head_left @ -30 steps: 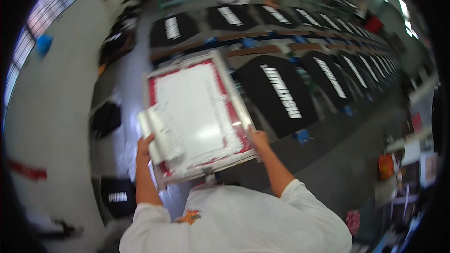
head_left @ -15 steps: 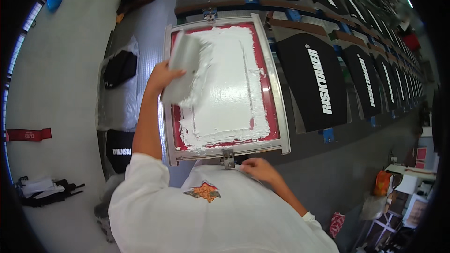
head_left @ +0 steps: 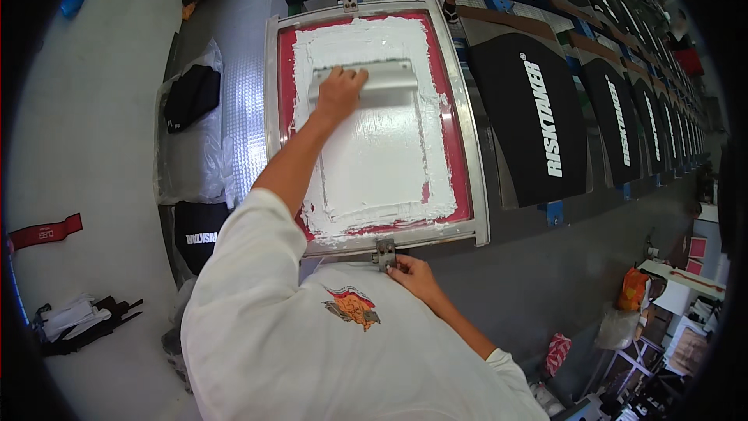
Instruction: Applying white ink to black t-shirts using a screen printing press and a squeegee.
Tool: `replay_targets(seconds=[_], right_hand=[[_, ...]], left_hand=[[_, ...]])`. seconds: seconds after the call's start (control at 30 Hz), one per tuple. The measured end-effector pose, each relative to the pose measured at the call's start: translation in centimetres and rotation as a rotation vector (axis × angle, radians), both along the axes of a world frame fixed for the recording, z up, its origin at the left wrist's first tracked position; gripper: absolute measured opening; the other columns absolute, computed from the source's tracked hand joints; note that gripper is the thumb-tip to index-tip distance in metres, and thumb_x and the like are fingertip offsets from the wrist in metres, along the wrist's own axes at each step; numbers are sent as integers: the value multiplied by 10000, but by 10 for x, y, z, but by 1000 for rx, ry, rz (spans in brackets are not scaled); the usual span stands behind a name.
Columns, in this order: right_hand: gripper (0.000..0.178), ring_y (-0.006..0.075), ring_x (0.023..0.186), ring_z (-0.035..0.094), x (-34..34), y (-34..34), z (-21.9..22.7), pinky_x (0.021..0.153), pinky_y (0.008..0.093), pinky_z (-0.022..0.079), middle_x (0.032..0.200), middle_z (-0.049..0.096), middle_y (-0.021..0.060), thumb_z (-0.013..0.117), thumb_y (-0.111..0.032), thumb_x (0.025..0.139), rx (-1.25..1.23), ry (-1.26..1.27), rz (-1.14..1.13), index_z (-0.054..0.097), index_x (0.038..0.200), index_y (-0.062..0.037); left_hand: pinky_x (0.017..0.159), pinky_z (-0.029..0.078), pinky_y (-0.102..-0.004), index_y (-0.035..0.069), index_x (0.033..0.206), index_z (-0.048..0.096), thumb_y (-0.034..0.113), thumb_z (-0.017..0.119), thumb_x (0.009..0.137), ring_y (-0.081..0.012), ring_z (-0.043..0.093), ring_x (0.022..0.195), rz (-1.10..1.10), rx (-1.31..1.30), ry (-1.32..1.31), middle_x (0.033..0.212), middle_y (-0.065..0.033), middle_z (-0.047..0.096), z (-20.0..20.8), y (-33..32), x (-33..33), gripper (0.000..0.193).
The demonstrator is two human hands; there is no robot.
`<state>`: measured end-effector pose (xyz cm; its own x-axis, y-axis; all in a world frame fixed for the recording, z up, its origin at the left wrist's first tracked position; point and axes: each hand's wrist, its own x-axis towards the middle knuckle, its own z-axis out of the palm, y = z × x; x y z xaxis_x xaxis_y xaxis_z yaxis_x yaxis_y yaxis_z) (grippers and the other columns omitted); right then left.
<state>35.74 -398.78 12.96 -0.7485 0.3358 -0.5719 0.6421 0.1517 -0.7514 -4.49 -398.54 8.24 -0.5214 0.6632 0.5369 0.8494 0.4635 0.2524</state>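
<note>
A silvery squeegee [head_left: 393,82] lies across the upper part of a screen printing frame [head_left: 473,148], its blade down in white ink [head_left: 370,160] spread thickly over the mesh. My left hand [head_left: 340,97] is closed around the squeegee near its left end. At the near edge of the frame, my right hand [head_left: 415,274] has its fingers pinched at a small metal bracket [head_left: 385,256]. Red mesh [head_left: 463,187] shows around the edges of the ink. What lies under the screen is hidden.
Black fabric pieces [head_left: 538,121] with white print lie on boards in rows to the right. On the left, clear plastic [head_left: 187,156] and folded black garments [head_left: 193,99] rest on the side surface. A shelf with clutter [head_left: 662,304] stands at lower right.
My left hand has brought the squeegee from the frame's left side to its upper middle, turning it from upright to crosswise. My right hand has moved in to the bracket.
</note>
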Motion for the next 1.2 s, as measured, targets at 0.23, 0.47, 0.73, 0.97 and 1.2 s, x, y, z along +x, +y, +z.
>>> replay_targets(seconds=[0.23,0.47,0.73,0.97,1.2], right_hand=[[293,110,624,573,-4,12,-14,604,287,461,683,638,52,654,-293,827,-13,10,27,669,896,-8],[383,199,679,619,-14,19,-10,672,332,491,737,655,103,629,-363,842,-42,-19,102,655,947,4],[380,297,747,640,-90,41,123,690,429,489,744,634,155,711,-315,737,1166,725,522,654,1010,-58],[57,274,650,625,-73,57,61,538,400,490,686,603,100,557,-31,709,1084,270,777,561,735,-81],[33,247,591,631,-242,145,23,505,366,510,636,597,89,536,-111,773,1361,444,625,563,764,-94]], left_hand=[[687,512,-427,142,1023,660,21,590,680,-301,613,794,-149,-225,-337,804,-105,660,107,-75,94,371],[727,502,-447,136,1022,660,37,578,664,-340,634,797,-171,-299,-540,818,-142,665,123,-121,188,381],[726,495,-442,128,938,670,49,595,663,-329,637,810,-145,-439,-653,815,-136,664,114,-119,205,295],[972,345,-568,49,826,646,77,630,668,-262,609,750,77,-437,-461,721,-112,622,72,-176,227,161],[1084,258,-523,32,824,638,14,647,549,-286,603,683,55,-47,-154,685,-113,604,12,-91,57,276]])
